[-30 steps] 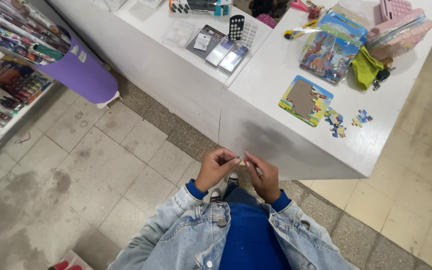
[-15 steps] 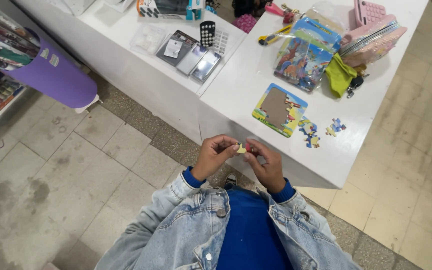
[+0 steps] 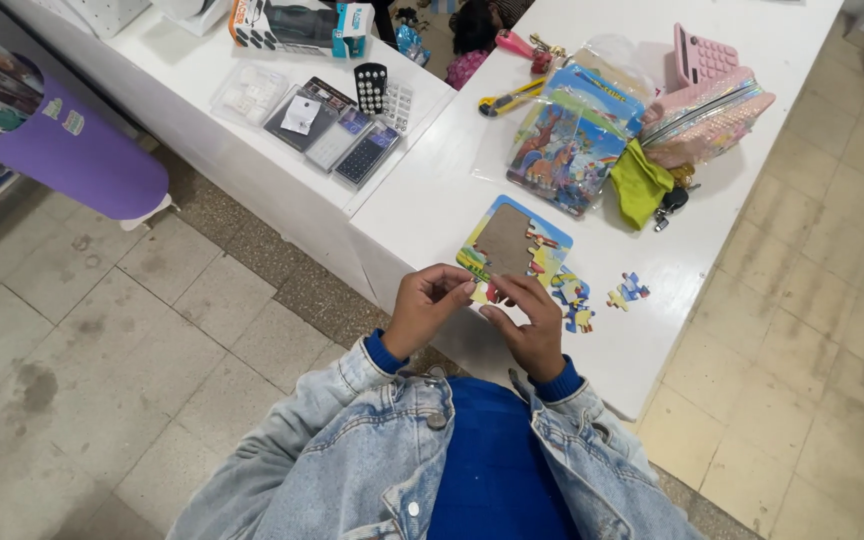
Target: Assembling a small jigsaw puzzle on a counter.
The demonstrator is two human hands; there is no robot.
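- The left hand and the right hand meet over the near edge of the white tabletop; both have fingertips pinched together on a small puzzle piece held between them, though the piece is mostly hidden by the fingers, so its exact shape is hard to tell.
- The piece looks like thin printed card — light, fairly stiff, easy to bend or crease at its tabs; by my judgement it is best taken by its flat faces or outer edges with the fingertips, not by a tab.
- Just beyond the hands lies the puzzle tray, a flat board with a bare brown middle and a coloured border partly filled; stiff and light, it should slide easily on the smooth top.
- Loose pieces lie to the right of the tray, some touching, some apart.
- Farther out — a bagged picture puzzle, a green cloth, a pink pouch; to the left, calculators in packaging.
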